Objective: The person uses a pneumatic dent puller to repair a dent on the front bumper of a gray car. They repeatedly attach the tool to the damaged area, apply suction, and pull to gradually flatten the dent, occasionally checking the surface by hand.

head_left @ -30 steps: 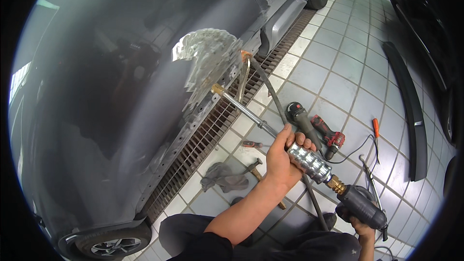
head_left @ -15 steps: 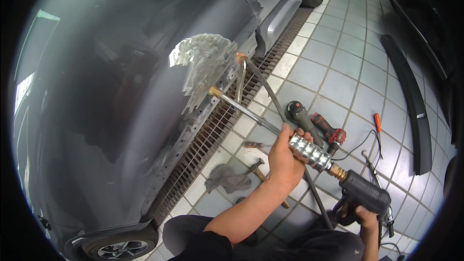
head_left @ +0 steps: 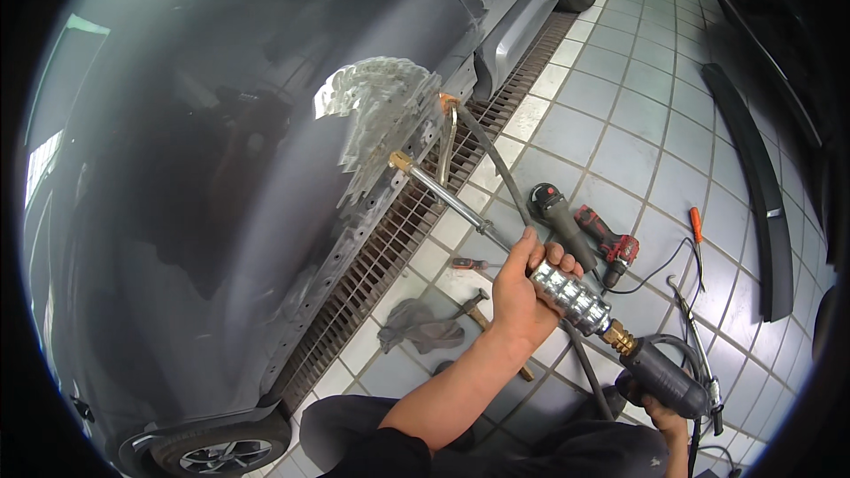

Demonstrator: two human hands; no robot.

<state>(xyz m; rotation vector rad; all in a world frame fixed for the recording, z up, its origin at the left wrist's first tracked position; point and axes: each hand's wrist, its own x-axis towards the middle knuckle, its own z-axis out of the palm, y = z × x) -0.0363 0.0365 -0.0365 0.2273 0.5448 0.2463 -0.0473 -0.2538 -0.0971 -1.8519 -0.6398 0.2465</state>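
A slide-hammer dent puller [head_left: 569,292] reaches diagonally from the lower right to the dark grey car's door panel [head_left: 239,212]. Its brass tip [head_left: 403,162] meets the panel's lower edge, beside a patch of bare ground metal [head_left: 381,111]. My left hand [head_left: 524,292] is closed round the upper end of its ribbed chrome sliding weight. At the rear, my right hand [head_left: 662,418] is wrapped round the black pistol handle, partly hidden below the body. An orange-tipped clamp [head_left: 449,104] with a thick cable grips the panel edge farther along.
On the tiled floor lie an angle grinder [head_left: 562,223], a red-black cordless drill [head_left: 609,243], a hammer [head_left: 478,312], a grey rag [head_left: 421,326] and screwdrivers [head_left: 696,226]. A drain grate [head_left: 354,279] runs beneath the car's edge. A long black trim piece [head_left: 761,195] lies right.
The puller's rear body has tipped and rolled a little, with my right hand moving slightly left and down. My left hand keeps its hold, and the tip stays at the panel edge.
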